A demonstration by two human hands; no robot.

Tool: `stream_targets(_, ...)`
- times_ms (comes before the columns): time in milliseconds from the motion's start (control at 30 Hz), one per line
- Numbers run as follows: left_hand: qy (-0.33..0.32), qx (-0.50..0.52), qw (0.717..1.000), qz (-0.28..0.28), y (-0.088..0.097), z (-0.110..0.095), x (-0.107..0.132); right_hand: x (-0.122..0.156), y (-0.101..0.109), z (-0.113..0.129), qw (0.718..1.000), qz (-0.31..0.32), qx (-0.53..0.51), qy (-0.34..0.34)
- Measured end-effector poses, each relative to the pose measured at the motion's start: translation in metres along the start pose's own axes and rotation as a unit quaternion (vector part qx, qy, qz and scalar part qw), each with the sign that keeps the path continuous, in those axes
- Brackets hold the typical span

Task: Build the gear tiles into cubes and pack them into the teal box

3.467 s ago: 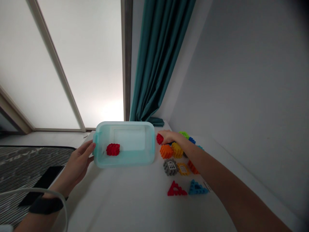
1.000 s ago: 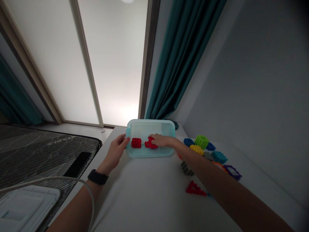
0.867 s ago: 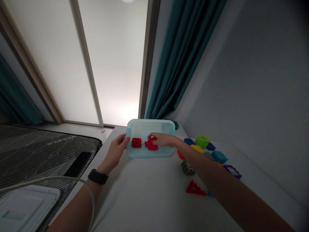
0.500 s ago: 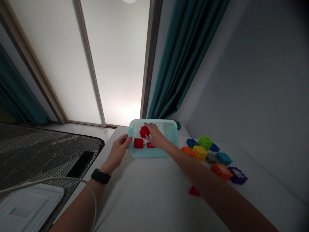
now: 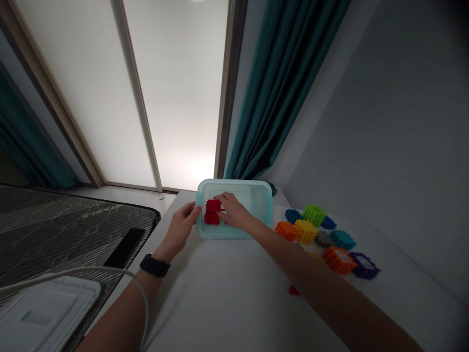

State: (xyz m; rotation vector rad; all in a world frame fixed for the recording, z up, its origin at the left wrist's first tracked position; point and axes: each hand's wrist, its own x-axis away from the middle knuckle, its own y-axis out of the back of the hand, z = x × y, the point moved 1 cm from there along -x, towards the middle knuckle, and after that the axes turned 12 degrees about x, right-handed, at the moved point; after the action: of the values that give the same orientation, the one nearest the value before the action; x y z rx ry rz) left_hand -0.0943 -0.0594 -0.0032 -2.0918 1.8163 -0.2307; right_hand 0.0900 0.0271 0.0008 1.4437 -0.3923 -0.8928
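Observation:
A pale teal plastic bin [image 5: 262, 234] stands on the white table with red toy blocks inside. My left hand [image 5: 182, 224] is closed on the bin's left rim, thumb over the edge. Inside the bin, my right hand [image 5: 235, 211] has its fingers closed around the right end of a red block [image 5: 213, 205]. That block lies close against another red block [image 5: 211, 218] in the bin's left part. My right hand and wrist partly hide the bin's inside.
Right of the bin, the table holds bumpy-edged blocks: a green one [image 5: 314, 215], a yellow one [image 5: 305, 231], an orange one [image 5: 339, 260], a purple one [image 5: 365, 266] and several others. A small red piece [image 5: 293, 290] shows beside my right forearm. A white cable [image 5: 110, 269] crosses my left forearm.
My right hand has turned the held red block and lowered it toward the red block at the bin's left. My left hand stays on the rim.

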Motion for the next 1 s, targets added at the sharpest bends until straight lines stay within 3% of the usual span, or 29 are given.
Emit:
stream_targets(200,0.002,0.007,1.000,0.006,0.000,-0.001,0.000,0.003,0.000,0.006,0.993,0.065,-0.053,-0.087)
stream_targets(400,0.001,0.000,1.000,0.001,0.000,-0.001,0.000,-0.001,0.005,0.010,0.982,0.090,-0.132,-0.099)
stream_targets(667,0.006,0.003,1.000,0.011,-0.001,-0.003,0.001,-0.007,-0.003,0.009,0.986,0.059,-0.139,-0.074)
stream_targets(800,0.008,-0.001,1.000,0.014,-0.002,-0.003,0.001,-0.011,-0.012,0.009,0.984,0.062,-0.132,-0.100)
stream_targets(1000,0.002,0.003,1.000,0.018,-0.001,-0.003,0.001,-0.012,-0.009,0.004,0.979,0.075,-0.141,-0.125)
